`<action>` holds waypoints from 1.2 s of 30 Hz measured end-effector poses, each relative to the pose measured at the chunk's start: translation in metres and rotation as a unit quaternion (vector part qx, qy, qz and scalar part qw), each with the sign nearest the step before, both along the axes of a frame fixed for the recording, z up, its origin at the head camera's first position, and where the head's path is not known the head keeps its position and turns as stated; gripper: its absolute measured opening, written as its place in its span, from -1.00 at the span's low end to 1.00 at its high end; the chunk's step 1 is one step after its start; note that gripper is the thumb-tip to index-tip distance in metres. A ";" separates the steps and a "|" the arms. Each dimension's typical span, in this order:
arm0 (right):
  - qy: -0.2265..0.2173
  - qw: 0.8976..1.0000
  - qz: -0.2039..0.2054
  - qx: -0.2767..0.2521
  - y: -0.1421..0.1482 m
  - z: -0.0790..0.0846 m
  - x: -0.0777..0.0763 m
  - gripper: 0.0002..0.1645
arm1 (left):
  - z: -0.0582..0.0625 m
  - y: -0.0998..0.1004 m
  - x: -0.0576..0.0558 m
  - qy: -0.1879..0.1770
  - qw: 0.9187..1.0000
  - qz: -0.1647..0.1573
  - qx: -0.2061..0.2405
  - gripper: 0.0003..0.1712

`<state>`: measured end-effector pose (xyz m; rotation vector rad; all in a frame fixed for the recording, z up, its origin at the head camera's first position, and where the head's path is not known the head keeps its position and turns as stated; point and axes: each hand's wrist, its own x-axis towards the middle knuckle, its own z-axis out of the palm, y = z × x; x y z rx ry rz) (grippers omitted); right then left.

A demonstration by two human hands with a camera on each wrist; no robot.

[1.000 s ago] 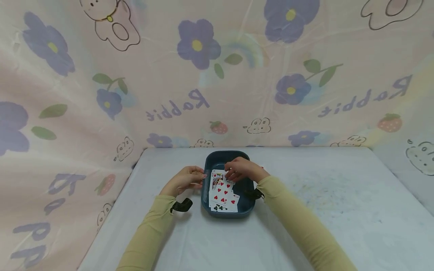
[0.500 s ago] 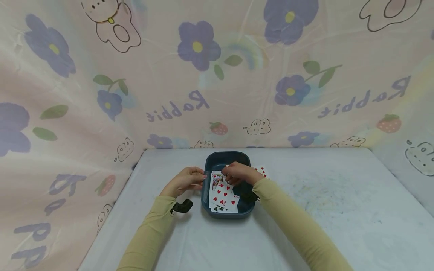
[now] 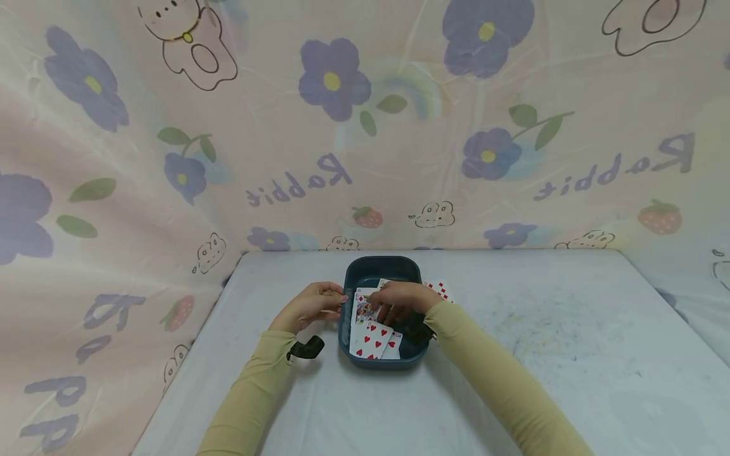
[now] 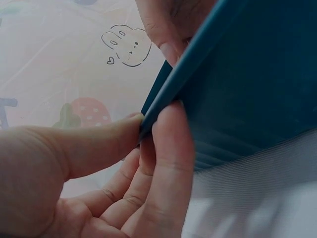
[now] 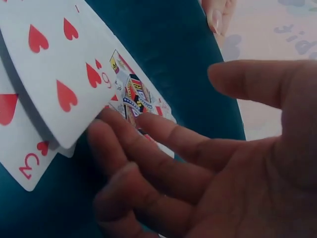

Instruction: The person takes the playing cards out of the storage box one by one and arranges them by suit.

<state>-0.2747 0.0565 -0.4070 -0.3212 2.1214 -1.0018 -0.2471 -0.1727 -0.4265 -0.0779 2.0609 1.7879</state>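
Note:
A dark blue rectangular tray (image 3: 366,272) holds several playing cards, face up. My left hand (image 3: 310,306) pinches its left rim between thumb and fingers, seen close in the left wrist view. Over the cards, my right hand (image 3: 402,297) reaches in from the right. Its fingers are loosely bent, with the thumb apart, and the fingertips lie at a face card (image 5: 134,99). A hearts card (image 5: 54,69) rests just beyond those fingertips, tilted over a three of hearts (image 5: 29,166). The right palm hides part of the pile in the head view.
A diamonds card (image 3: 439,290) lies outside the tray, by its right side, partly behind the right wrist. White cloth covers the table (image 3: 559,329). A patterned curtain (image 3: 393,152) hangs at the back and sides.
The hearts card has slid toward the tray's near end, uncovering more of the face card. My right hand has moved lower and slightly left. The diamonds card has come into view. My left hand stays put.

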 end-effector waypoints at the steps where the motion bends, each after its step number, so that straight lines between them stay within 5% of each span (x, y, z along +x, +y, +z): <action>1: 0.002 1.000 0.005 0.003 0.000 0.000 0.000 -0.60 | 0.000 0.000 0.000 0.000 1.000 0.001 0.001 -0.70; 12: 0.038 0.998 0.052 -0.002 0.006 0.001 0.001 -0.83 | 0.000 0.001 0.001 0.004 1.000 0.005 0.001 -0.75; 24: 0.099 0.994 0.041 -0.027 0.016 0.018 0.003 -0.82 | 0.000 0.001 0.001 0.005 1.000 0.003 -0.003 -0.73; 36: 0.103 0.990 0.011 -0.098 0.051 0.029 -0.004 -0.65 | 0.001 0.001 0.000 -0.003 1.000 0.005 -0.008 -0.72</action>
